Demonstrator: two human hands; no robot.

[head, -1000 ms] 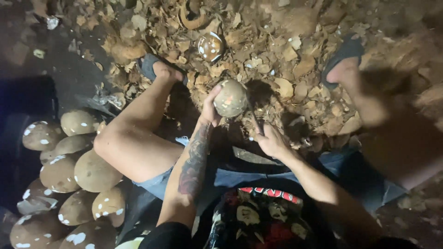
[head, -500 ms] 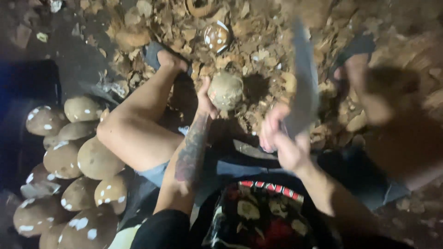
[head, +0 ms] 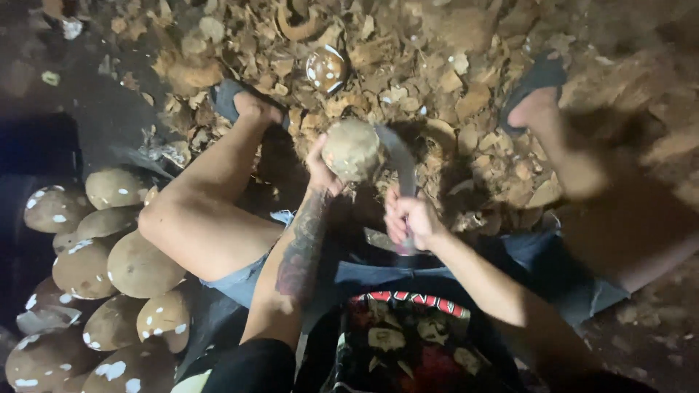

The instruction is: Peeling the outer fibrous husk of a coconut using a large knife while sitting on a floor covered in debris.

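A round brown coconut (head: 352, 149) sits in the upper centre of the frame, held from its left side by the left hand (head: 320, 169), whose fingers are closed around it. The tattooed left forearm rises from the bottom centre toward it. The right hand (head: 409, 222), just right of centre, is closed tight on the handle of a curved knife (head: 399, 166); the blade touches the coconut's right side. A pile of coconuts (head: 109, 255) lies at the lower left. Broken shells (head: 437, 65) cover the floor in the upper half.

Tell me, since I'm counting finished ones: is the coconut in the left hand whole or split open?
Whole: the coconut shows a rounded, unbroken husked surface in the left hand; its far side is hidden.
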